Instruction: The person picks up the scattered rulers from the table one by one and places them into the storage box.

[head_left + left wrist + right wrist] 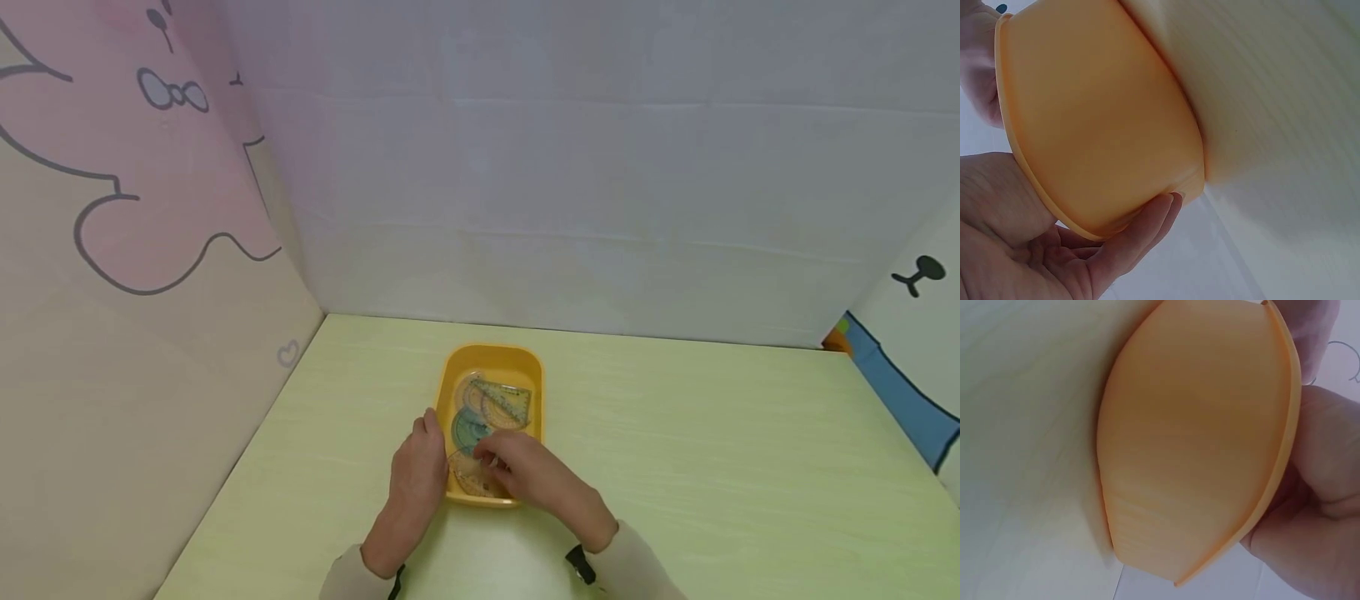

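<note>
A yellow plastic tray (pixel 498 354) stands on the table with several clear rulers and protractors inside. My left hand (pixel 417 467) grips its left side, the fingers (pixel 1138 234) lying along the outer wall below the rim. Over the near right rim reaches my right hand (pixel 536 475), fingers bent down into the tray. Its fingertips are at a clear, orange-looking protractor (pixel 467 477) at the near end; I cannot tell whether they pinch it. A blue-green protractor (pixel 467 427) lies just beyond. Farther back, a greenish set square (pixel 513 398) overlaps other clear round protractors.
The pale yellow-green table (pixel 712 450) extends to both sides of the tray. Behind it rises a whitish sheet (pixel 570 183), with a pink cartoon-printed sheet (pixel 172 208) on the left and another printed sheet (pixel 911 367) on the right.
</note>
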{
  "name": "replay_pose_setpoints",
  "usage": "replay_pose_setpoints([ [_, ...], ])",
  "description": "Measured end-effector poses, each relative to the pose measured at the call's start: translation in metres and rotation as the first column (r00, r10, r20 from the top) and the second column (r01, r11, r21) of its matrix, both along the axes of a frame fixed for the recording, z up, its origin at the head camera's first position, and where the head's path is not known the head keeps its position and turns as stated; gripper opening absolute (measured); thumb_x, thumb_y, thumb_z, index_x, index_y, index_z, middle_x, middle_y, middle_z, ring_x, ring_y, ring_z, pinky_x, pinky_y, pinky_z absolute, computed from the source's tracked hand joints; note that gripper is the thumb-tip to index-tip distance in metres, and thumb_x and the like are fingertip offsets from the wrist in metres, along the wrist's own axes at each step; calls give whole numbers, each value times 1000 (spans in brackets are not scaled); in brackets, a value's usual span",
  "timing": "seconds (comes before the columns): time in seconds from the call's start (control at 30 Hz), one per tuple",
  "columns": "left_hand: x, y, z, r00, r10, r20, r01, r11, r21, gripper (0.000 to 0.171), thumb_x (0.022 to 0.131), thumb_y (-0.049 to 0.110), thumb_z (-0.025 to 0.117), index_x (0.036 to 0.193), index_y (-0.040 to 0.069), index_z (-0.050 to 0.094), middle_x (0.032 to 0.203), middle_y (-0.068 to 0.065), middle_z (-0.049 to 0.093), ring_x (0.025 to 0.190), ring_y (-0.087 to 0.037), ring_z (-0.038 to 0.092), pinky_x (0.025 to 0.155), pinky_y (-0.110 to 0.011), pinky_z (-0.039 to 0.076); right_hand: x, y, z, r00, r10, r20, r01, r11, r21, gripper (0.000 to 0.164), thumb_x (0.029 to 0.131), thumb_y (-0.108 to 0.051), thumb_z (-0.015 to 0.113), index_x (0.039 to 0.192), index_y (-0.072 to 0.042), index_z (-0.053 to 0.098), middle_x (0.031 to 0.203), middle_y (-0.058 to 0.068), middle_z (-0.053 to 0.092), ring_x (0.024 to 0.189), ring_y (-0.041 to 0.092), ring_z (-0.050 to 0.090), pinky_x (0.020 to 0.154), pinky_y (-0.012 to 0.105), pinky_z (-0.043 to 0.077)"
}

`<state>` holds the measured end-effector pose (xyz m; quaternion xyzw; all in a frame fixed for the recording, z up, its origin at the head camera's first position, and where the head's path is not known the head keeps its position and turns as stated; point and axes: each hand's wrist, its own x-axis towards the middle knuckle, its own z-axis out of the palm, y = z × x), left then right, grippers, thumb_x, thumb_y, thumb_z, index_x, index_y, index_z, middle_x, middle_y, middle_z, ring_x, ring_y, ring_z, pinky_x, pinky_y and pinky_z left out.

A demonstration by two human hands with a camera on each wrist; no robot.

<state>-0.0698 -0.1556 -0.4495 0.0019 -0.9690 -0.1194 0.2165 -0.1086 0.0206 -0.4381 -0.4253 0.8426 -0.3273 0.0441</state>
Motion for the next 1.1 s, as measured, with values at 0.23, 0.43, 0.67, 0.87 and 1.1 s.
replay_pose_setpoints([
  [0.23, 0, 0, -1, 1000, 3, 2, -3, 1000, -3, 29, 86, -11, 72, 107, -11, 52, 78, -17, 55, 60, -32, 64, 50, -41, 55, 1, -5, 2, 998, -55, -42, 57, 996, 67, 14, 90, 7, 70, 103, 2, 74, 94, 11, 72, 84, 19, 67, 79, 32, 57],
  [0.43, 0, 0, 0, 1000, -3, 18, 2, 1000, 8, 29, 85, -12, 71, 106, -10, 51, 78, -17, 55, 61, -32, 64, 51, -41, 55, 0, -9, 2, 994, -77, -72, 84, 991, 106, 10, 90, 6, 70, 98, 1, 74, 90, 11, 72, 81, 20, 67, 74, 32, 57],
  [0.67, 0, -1, -1, 1000, -12, 9, 12, 1000, 5, 29, 85, -12, 72, 104, -9, 50, 76, -15, 53, 58, -30, 63, 49, -40, 54, -3, -9, 2, 996, -84, -16, 85, 988, 126, 10, 90, 6, 69, 87, -3, 70, 72, -1, 59, 66, 11, 54, 60, 25, 47],
  [0.87, 0, 0, -1, 1000, -18, 24, 18, 1000, 7, 27, 87, -12, 70, 106, -10, 51, 77, -16, 54, 59, -30, 63, 50, -39, 55, -3, -7, 3, 997, -76, -1, 76, 989, 127, 8, 89, 5, 71, 89, -3, 71, 74, -2, 59, 66, 7, 50, 61, 24, 46],
  [1.1, 0, -2, 2, 999, -24, 31, 24, 1000, 9, 23, 89, -11, 68, 104, -10, 51, 78, -17, 55, 60, -32, 64, 51, -40, 55, -2, -3, 5, 998, -60, -14, 61, 993, 105, 7, 91, 3, 71, 96, -2, 73, 86, 5, 69, 76, 11, 59, 72, 28, 55],
])
